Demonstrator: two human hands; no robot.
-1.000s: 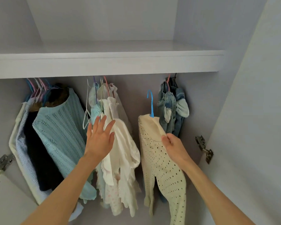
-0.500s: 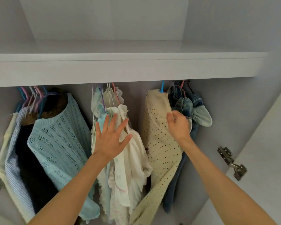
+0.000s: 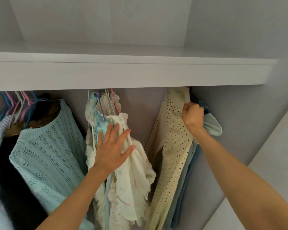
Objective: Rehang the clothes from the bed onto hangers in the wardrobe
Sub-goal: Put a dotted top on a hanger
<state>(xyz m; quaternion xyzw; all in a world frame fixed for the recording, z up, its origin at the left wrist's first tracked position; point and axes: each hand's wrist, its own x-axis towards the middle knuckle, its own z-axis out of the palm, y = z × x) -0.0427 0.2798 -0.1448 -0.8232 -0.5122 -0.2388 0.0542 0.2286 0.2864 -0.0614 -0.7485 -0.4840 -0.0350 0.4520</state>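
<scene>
A cream knit top with small holes (image 3: 170, 143) hangs at the right of the wardrobe, its top hidden behind the shelf edge. My right hand (image 3: 193, 116) grips this top near its shoulder, fingers curled into the fabric. My left hand (image 3: 112, 147) presses flat, fingers spread, against a bunch of white and pale blue garments (image 3: 131, 180) hanging in the middle. The rail and the hanger of the cream top are hidden.
A white shelf (image 3: 131, 73) runs across above the clothes. A light blue knit sweater (image 3: 51, 156), a dark garment and striped shirts hang at the left on coloured hangers (image 3: 22, 103). Denim pieces (image 3: 211, 123) hang behind the cream top. The wardrobe's right wall stands close.
My right hand has lifted the cream top up to the rail at the right, and its blue hanger hook has gone out of sight. My left hand stays against the middle garments.
</scene>
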